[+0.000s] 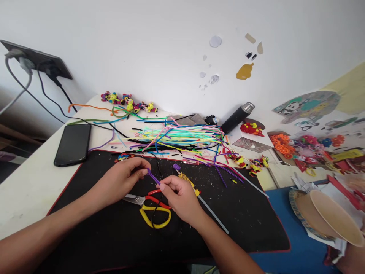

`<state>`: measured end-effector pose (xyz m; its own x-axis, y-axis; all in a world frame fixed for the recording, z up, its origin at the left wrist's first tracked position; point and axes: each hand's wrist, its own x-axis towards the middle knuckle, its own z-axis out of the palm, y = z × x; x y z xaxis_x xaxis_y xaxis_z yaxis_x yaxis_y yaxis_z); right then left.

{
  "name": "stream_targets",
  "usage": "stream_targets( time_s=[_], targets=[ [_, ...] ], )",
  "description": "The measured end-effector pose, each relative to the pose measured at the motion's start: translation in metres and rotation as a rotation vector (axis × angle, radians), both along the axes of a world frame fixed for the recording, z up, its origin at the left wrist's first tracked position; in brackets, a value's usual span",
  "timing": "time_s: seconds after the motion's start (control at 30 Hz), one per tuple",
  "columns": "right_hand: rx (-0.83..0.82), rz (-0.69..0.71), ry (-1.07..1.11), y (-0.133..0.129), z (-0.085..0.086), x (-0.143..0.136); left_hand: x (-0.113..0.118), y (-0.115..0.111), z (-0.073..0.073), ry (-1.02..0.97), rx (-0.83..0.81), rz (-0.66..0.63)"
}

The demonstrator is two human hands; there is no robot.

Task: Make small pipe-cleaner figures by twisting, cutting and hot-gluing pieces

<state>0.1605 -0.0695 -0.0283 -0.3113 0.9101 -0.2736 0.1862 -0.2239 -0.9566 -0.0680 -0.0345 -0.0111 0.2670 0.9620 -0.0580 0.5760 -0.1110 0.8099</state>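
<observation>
A short purple pipe cleaner (154,177) is stretched between my two hands over the black mat (114,232). My left hand (125,179) pinches its upper left end, which looks bent or looped. The lower right end sits between the thumb and fingers of my right hand (179,196). Just beneath the hands lie scissors (155,217) with red and yellow handles, the blades partly hidden by my left hand. A yellow glue gun (186,180) with a clear glue stick (213,215) rests beside my right hand, a small purple piece (176,167) at its tip.
Behind the mat lies a pile of coloured pipe cleaners (182,137). A phone (72,144) is at the left, a black flask (238,117) at the back right. Small colourful figures (128,102) line the wall. Bowls (336,217) stand at the far right.
</observation>
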Motion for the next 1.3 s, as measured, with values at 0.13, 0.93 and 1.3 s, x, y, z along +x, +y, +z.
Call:
stream_targets(
  time_s=[0.13, 0.93, 1.3],
  targets=[
    [-0.028, -0.011, 0.008, -0.009, 0.006, 0.014, -0.013, 0.003, -0.002, -0.090, -0.040, 0.066],
    [0.378, 0.355, -1.023, -0.034, 0.015, 0.022, -0.021, -0.024, -0.011, -0.316, -0.118, -0.013],
    [0.505, 0.433, -0.903, -0.038, 0.026, 0.014, -0.024, -0.026, -0.011, -0.430, -0.107, 0.037]
  ],
)
